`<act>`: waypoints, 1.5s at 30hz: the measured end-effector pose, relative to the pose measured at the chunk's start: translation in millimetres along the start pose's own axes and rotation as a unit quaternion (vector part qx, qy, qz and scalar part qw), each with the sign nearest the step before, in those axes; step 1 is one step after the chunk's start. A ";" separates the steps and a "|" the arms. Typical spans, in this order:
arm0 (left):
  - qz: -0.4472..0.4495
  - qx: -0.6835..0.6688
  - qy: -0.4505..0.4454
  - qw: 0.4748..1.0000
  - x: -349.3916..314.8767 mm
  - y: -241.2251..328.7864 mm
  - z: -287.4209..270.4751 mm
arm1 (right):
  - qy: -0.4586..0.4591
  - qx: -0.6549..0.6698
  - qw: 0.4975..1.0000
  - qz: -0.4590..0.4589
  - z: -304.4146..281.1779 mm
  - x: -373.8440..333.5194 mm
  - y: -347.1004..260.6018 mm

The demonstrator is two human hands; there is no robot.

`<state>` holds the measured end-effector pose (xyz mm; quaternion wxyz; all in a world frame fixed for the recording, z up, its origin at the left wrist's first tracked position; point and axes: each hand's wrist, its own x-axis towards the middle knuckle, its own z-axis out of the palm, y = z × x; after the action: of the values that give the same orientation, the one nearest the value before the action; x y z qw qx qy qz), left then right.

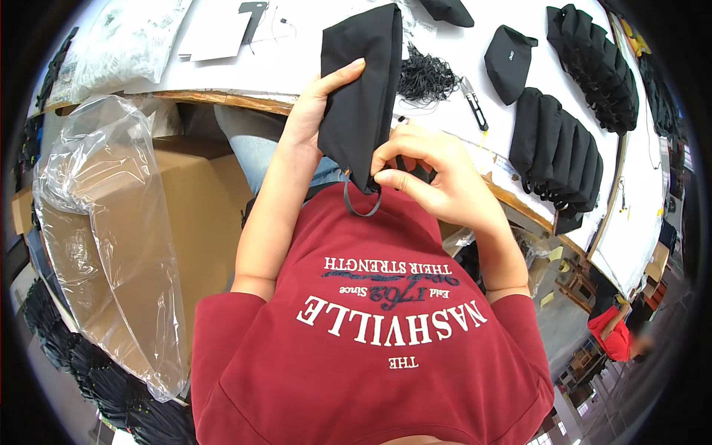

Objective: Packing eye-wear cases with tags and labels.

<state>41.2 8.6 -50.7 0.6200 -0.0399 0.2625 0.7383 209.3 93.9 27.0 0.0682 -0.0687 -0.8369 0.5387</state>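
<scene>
A long black fabric pouch [361, 81] is held up in front of my chest, over the table's near edge. My left hand [315, 111] is closed on its left side, the thumb lying flat across the front. At the narrow lower end, my right hand [434, 167] pinches the pouch's corner between thumb and bent fingers. A thin grey cord loop [363, 214] hangs from that end, and a small orange bit shows beside it. Whether the right fingertips also grip a small part is hidden.
On the white table [222, 78] lie a heap of black cords [426, 74], a utility knife [475, 105], a single black pouch [510, 63] and rows of stacked pouches [556, 152]. To the left are a clear plastic bag [122, 222] and a cardboard box [211, 185].
</scene>
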 end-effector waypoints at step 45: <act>0.044 0.623 -0.403 0.669 -78.9 12.7 52.4 | 0.279 0.267 0.915 0.117 -4.0 -13.5 38.3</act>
<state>61.3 -40.3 28.9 0.5132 0.6687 0.3872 0.3737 224.9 110.6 -6.8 0.2510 -0.2930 -0.5949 0.7052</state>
